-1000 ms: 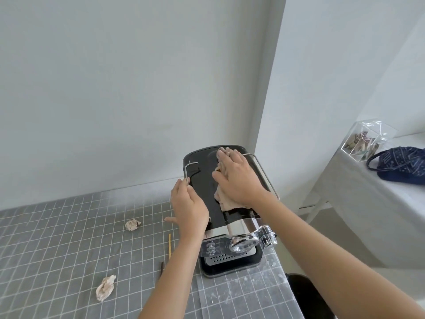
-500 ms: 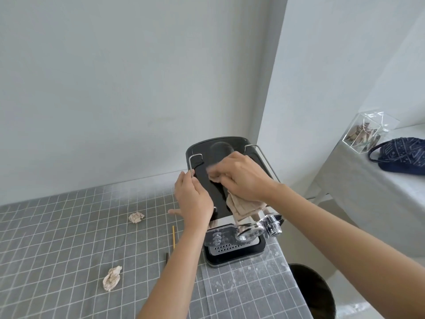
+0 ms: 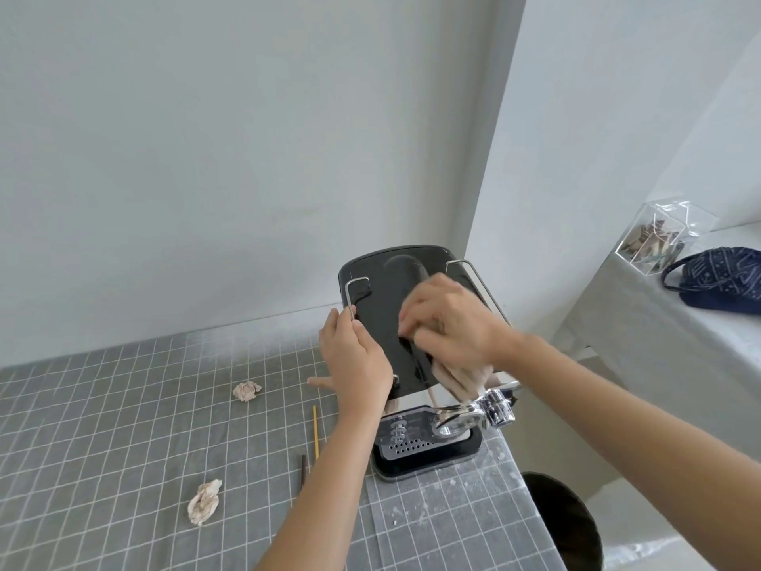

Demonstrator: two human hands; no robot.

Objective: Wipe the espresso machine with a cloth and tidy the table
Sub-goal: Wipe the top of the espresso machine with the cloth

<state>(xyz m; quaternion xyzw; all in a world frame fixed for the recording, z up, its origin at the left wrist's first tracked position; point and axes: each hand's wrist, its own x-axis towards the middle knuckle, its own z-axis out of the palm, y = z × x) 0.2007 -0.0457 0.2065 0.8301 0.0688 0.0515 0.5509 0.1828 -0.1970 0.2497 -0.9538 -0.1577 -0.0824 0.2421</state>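
A black and chrome espresso machine point(image 3: 383, 307) stands at the right end of the grey grid-patterned table point(image 3: 103, 426), by the wall. My left hand point(image 3: 356, 360) grips the machine's left side near its wire rail. My right hand point(image 3: 449, 323) presses a beige cloth point(image 3: 457, 381) onto the glossy black top; the cloth hangs down over the front edge above the chrome portafilter point(image 3: 473, 418). The hand is blurred.
Two crumpled paper scraps point(image 3: 247, 391) point(image 3: 204, 502) lie on the table, with a yellow stick point(image 3: 316, 432) and a dark stick point(image 3: 302, 473) left of the machine. A black bin point(image 3: 564, 525) stands below the table's right edge. A side table holds a clear box point(image 3: 659, 236) and blue pouch point(image 3: 724, 278).
My right hand has drawn the cloth from the back of the machine's top toward the front edge, so it now hangs over the front. The left hand has kept its grip.
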